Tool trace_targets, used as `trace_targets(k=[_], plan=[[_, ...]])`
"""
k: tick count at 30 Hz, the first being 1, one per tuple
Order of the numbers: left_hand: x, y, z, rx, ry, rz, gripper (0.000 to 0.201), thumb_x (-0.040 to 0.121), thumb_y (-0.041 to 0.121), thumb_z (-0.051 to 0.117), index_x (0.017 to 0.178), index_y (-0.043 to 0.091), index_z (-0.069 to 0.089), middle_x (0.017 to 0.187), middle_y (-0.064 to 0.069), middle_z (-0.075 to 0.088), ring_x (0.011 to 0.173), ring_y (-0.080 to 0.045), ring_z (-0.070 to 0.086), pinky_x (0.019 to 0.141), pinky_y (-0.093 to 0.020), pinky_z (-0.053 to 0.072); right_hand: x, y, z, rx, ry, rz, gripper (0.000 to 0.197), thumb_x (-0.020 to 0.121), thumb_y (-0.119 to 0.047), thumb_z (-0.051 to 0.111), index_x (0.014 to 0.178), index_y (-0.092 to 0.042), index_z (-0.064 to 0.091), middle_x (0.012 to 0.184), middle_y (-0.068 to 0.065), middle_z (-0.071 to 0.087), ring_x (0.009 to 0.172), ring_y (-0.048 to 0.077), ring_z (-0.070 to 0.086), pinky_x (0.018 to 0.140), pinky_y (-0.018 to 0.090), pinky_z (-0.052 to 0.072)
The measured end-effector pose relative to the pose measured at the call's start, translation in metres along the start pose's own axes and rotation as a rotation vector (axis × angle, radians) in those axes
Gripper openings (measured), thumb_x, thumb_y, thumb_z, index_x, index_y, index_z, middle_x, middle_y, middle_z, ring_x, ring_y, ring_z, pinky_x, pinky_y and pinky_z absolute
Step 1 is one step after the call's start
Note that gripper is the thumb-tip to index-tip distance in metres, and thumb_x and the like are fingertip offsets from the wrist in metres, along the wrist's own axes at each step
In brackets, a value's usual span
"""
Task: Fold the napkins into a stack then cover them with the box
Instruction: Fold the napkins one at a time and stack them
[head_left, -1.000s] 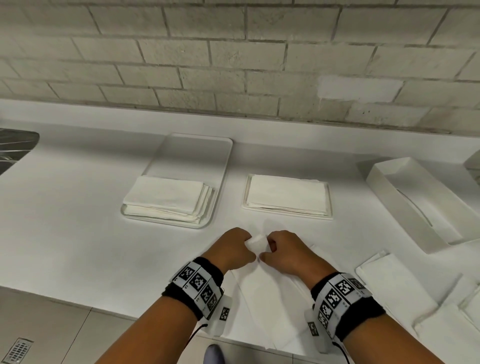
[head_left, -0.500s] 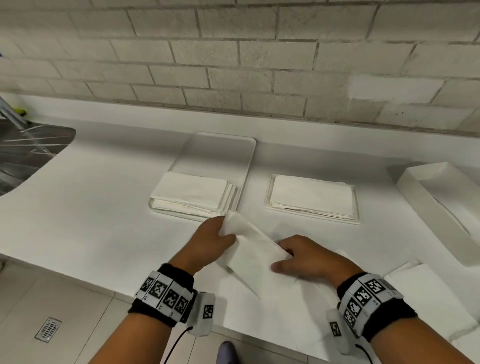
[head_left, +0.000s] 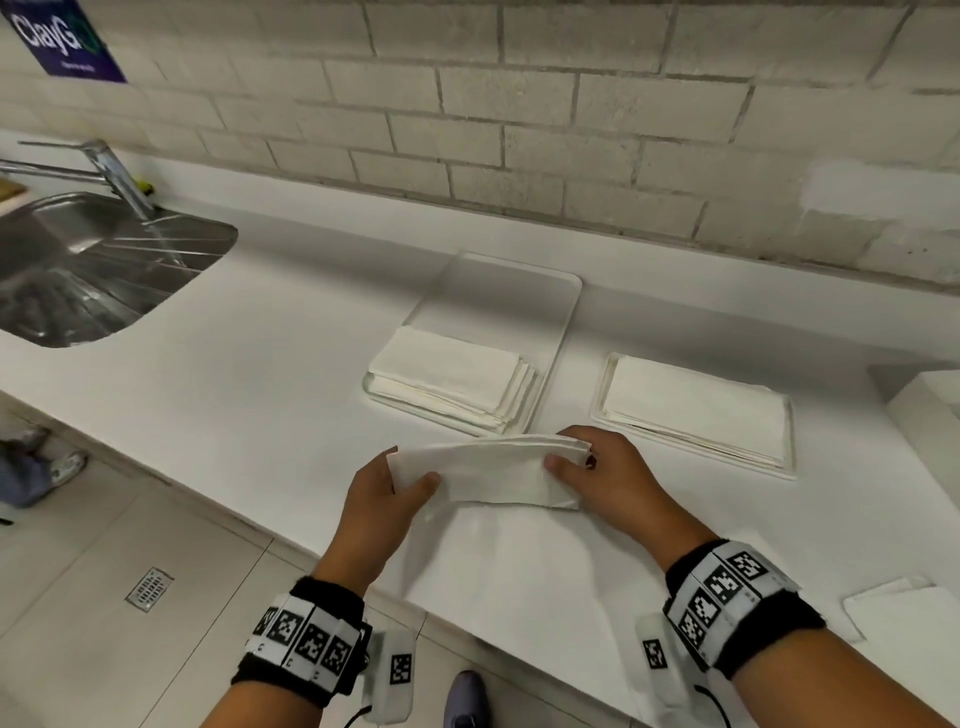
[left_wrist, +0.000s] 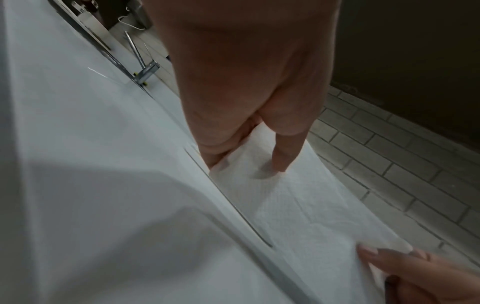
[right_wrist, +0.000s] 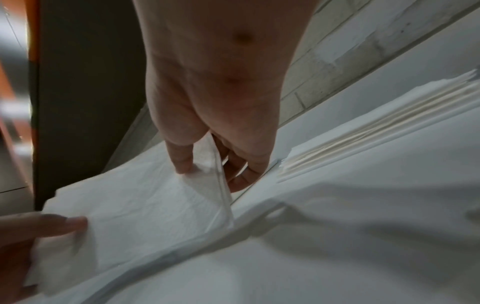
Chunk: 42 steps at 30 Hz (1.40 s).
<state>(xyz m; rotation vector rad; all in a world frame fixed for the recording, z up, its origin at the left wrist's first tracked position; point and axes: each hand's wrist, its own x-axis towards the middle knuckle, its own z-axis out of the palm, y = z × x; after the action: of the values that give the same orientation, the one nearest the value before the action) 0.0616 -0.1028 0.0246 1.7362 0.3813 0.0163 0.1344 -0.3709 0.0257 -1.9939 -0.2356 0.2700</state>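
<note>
A folded white napkin (head_left: 493, 473) hangs in the air just above the counter, stretched between both hands. My left hand (head_left: 387, 493) pinches its left end with thumb on top, and my right hand (head_left: 597, 467) pinches its right end. The wrist views show the same napkin (left_wrist: 293, 205) (right_wrist: 155, 205) with a thumb pressing on each end. Just beyond the hands, a stack of folded napkins (head_left: 452, 376) sits at the near end of a clear tray (head_left: 519, 291). A second flat napkin pile (head_left: 693, 410) lies to its right. The white box (head_left: 930, 405) shows at the right edge.
A steel sink (head_left: 78, 265) with a tap (head_left: 111, 171) lies at the far left. More loose napkins lie under the hands (head_left: 545, 571) and at the lower right (head_left: 904, 613). A brick wall (head_left: 571, 130) backs the counter, whose front edge runs diagonally past my wrists.
The napkin was bunched between both hands on the counter, then lifted and turned; now it is held stretched out lengthwise. The view has swung left, bringing the sink into sight.
</note>
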Motion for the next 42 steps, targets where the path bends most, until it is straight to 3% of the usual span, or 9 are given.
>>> trace_targets(k=[4, 7, 12, 22, 24, 26, 30, 35, 42], plan=[[-0.004, -0.008, -0.006, 0.047, 0.029, 0.012, 0.01, 0.081, 0.022, 0.075, 0.088, 0.026, 0.071, 0.085, -0.009, 0.073, 0.079, -0.026, 0.068, 0.071, -0.041, 0.055, 0.004, 0.002, 0.011, 0.031, 0.005, 0.012, 0.01, 0.088, -0.024, 0.073, 0.093, -0.032, 0.07, 0.087, -0.006, 0.074, 0.08, 0.02, 0.068, 0.075, 0.031, 0.054], [-0.006, -0.015, -0.008, 0.085, 0.009, -0.028, 0.013, 0.083, 0.011, 0.075, 0.086, 0.023, 0.072, 0.077, -0.005, 0.071, 0.072, -0.022, 0.064, 0.062, -0.032, 0.05, 0.005, 0.009, 0.016, -0.042, -0.025, 0.042, 0.017, 0.085, -0.015, 0.073, 0.092, -0.03, 0.069, 0.086, -0.004, 0.073, 0.081, 0.018, 0.069, 0.077, 0.037, 0.056], [-0.01, -0.011, -0.008, 0.013, 0.013, 0.014, 0.02, 0.086, 0.001, 0.072, 0.083, 0.021, 0.077, 0.091, -0.005, 0.076, 0.08, -0.026, 0.066, 0.072, -0.035, 0.052, 0.003, 0.006, 0.015, -0.026, 0.021, -0.018, 0.027, 0.081, 0.0, 0.074, 0.08, -0.027, 0.076, 0.084, -0.008, 0.075, 0.081, 0.008, 0.068, 0.07, 0.017, 0.051], [-0.008, -0.011, -0.006, 0.193, 0.008, 0.027, 0.015, 0.09, 0.008, 0.067, 0.085, 0.022, 0.069, 0.075, -0.004, 0.07, 0.067, -0.016, 0.063, 0.062, -0.029, 0.048, 0.007, 0.006, 0.017, -0.097, 0.013, 0.036, 0.017, 0.084, -0.016, 0.073, 0.084, -0.032, 0.068, 0.08, -0.01, 0.068, 0.077, 0.008, 0.061, 0.07, 0.022, 0.044], [-0.008, -0.013, -0.007, 0.196, -0.002, 0.014, 0.017, 0.09, 0.008, 0.066, 0.085, 0.024, 0.069, 0.076, -0.005, 0.07, 0.069, -0.022, 0.065, 0.065, -0.033, 0.049, 0.007, 0.006, 0.017, -0.093, -0.009, 0.05, 0.019, 0.084, -0.015, 0.073, 0.082, -0.033, 0.067, 0.08, -0.01, 0.068, 0.077, 0.01, 0.062, 0.069, 0.023, 0.044], [-0.009, -0.013, -0.008, 0.199, -0.006, 0.008, 0.015, 0.09, 0.008, 0.066, 0.087, 0.022, 0.07, 0.077, -0.007, 0.071, 0.073, -0.029, 0.067, 0.067, -0.034, 0.05, 0.006, 0.007, 0.016, -0.075, -0.015, 0.062, 0.018, 0.085, -0.014, 0.072, 0.082, -0.031, 0.067, 0.08, -0.008, 0.069, 0.077, 0.012, 0.063, 0.069, 0.022, 0.045], [-0.009, -0.008, -0.009, 0.211, 0.007, 0.021, 0.015, 0.091, 0.006, 0.063, 0.09, 0.02, 0.069, 0.077, -0.007, 0.071, 0.07, -0.021, 0.065, 0.066, -0.032, 0.048, 0.008, 0.008, 0.015, -0.064, 0.034, 0.069, 0.012, 0.085, -0.015, 0.073, 0.09, -0.025, 0.071, 0.085, -0.006, 0.071, 0.075, 0.008, 0.063, 0.068, 0.018, 0.045], [-0.01, -0.008, -0.006, 0.311, 0.024, 0.007, 0.01, 0.093, 0.012, 0.064, 0.089, 0.02, 0.067, 0.073, -0.004, 0.074, 0.069, -0.014, 0.072, 0.068, -0.029, 0.052, 0.007, 0.018, 0.018, -0.111, 0.044, 0.134, 0.015, 0.086, -0.021, 0.073, 0.098, -0.02, 0.064, 0.09, -0.002, 0.069, 0.081, 0.016, 0.063, 0.07, 0.027, 0.049], [-0.013, -0.004, -0.006, 0.275, 0.046, -0.027, 0.009, 0.093, 0.014, 0.066, 0.099, 0.02, 0.068, 0.077, -0.003, 0.076, 0.066, -0.012, 0.073, 0.062, -0.025, 0.049, 0.006, 0.022, 0.013, -0.066, 0.083, 0.119, 0.014, 0.088, -0.023, 0.072, 0.085, -0.011, 0.068, 0.079, 0.0, 0.073, 0.073, 0.016, 0.068, 0.073, 0.033, 0.054]])
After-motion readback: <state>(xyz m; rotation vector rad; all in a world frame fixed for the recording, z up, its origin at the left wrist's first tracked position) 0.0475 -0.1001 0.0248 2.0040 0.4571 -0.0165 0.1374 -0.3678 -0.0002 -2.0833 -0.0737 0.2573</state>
